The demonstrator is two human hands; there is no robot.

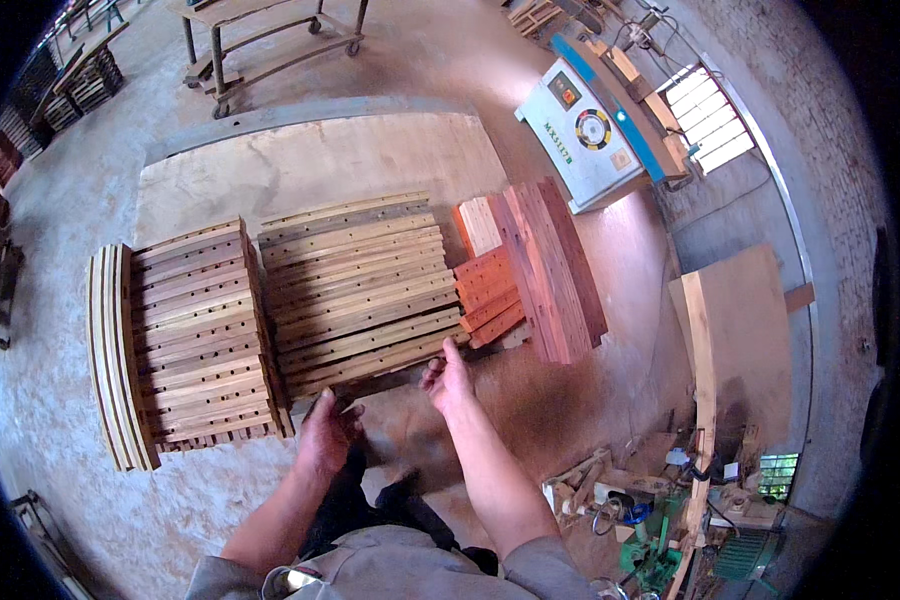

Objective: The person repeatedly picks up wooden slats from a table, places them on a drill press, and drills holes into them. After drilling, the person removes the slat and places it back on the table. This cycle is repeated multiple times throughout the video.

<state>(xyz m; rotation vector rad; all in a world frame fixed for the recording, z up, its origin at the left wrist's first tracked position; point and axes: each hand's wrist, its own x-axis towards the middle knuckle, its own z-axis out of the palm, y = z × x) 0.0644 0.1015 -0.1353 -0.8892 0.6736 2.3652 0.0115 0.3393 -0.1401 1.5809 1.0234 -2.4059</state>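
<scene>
Several drilled wooden slats lie side by side in a middle stack (362, 290) in front of me. At its near edge is a pale slat (370, 372) with dark holes. My left hand (330, 432) is by the slat's left part, thumb up against its edge and fingers loosely bent, apart from the thumb. Near the slat's right end, my right hand (449, 380) has its thumb stretched onto the edge, while its other fingers curl below. Neither hand appears wrapped round the slat; the undersides of the fingers are hidden.
A second slat stack (200, 330) stands left, with upright slats (120, 360) at its outer side. Reddish boards (545, 270) and orange blocks (488, 285) lie right. Beyond are a pale board (310, 160), a wheeled table (270, 50) and a white-and-blue machine (595, 125). Green machinery (655, 550) stands lower right.
</scene>
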